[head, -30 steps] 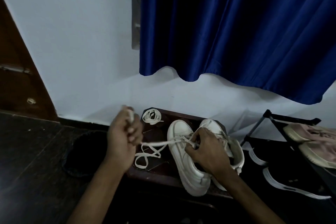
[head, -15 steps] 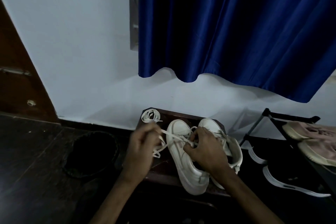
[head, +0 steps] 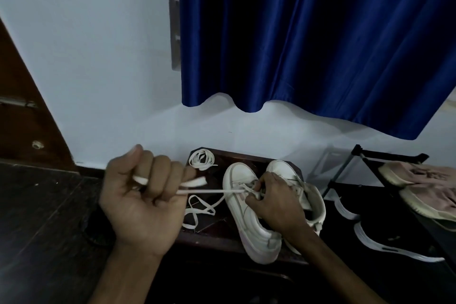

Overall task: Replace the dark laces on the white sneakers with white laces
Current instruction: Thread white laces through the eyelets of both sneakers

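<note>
White sneakers (head: 243,177) are set side by side on a low dark stand (head: 209,239) by the wall (head: 98,57), with the toes at the far end and the heels at the near end. The left sneaker (head: 251,224) is seen almost whole. The right sneaker (head: 283,169) is partly hidden by the right hand (head: 274,205).

A white lace (head: 209,191) is stretched tight from the top of the left sneaker out to the left. Its end is held in the left hand (head: 143,202), which is closed in a fist around it. The thumb is up, and bits of lace are seen sticking out of the fist. The right hand is laid on the sneakers, and its fingertips (head: 257,185) are pinched on the lace where it meets the holes. The rest of that lace is left in loose loops (head: 197,210) on the stand, nearer than the tight part.

A second white lace (head: 201,159), rolled in a small coil, is laid at the far left corner of the stand, apart from the sneakers.

A blue curtain (head: 308,44) is hung above. To the right a black rack (head: 389,155) is stood with pink shoes (head: 424,180) on it. Dark shoes (head: 375,244) with white stripes are laid beside the stand. A brown door (head: 19,118) is seen at the left, above a dark floor (head: 37,205).
</note>
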A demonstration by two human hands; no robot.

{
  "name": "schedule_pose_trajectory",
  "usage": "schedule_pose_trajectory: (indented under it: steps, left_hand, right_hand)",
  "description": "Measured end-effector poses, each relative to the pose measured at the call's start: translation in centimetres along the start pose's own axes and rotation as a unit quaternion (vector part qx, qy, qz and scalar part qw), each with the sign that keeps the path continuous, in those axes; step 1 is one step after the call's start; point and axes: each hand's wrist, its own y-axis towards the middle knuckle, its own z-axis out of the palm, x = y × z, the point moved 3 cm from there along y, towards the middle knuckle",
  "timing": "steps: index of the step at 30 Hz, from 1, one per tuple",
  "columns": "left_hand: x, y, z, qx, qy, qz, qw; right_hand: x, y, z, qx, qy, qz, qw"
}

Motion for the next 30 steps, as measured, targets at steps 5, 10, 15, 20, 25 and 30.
schedule_pose_trajectory:
  steps: [5,10,15,20,25,30]
  left_hand:
    - [2.7,-2.4,-1.6,-0.049,0.237,-0.03,0.97]
    - [2.3,-4.8,-3.7,-0.035,0.32,-0.04,0.946]
    - [1.8,-5.3,-5.0,-0.077,0.302,-0.028,0.95]
    - [1.2,-5.2,-6.2,-0.104,0.314,-0.025,0.944]
    - [0.9,-5.5,-7.2,-0.124,0.332,-0.018,0.935]
    - [1.7,-5.1,-7.9,-0.114,0.428,0.0,0.897]
  right_hand:
    - [0.4,0.6,-0.3,0.042,-0.028,-0.01,0.999]
    - [4.6,4.2,-0.9,0.037,-0.061,-0.092,0.993]
    - [10.5,4.9,5.9,0.251,-0.051,-0.28,0.925]
    - [11.5,4.0,10.5,0.284,-0.052,-0.337,0.896]
    - [10.8,3.6,12.0,0.234,-0.076,-0.354,0.902]
    - [10.9,5.4,9.5,0.148,0.009,-0.289,0.946]
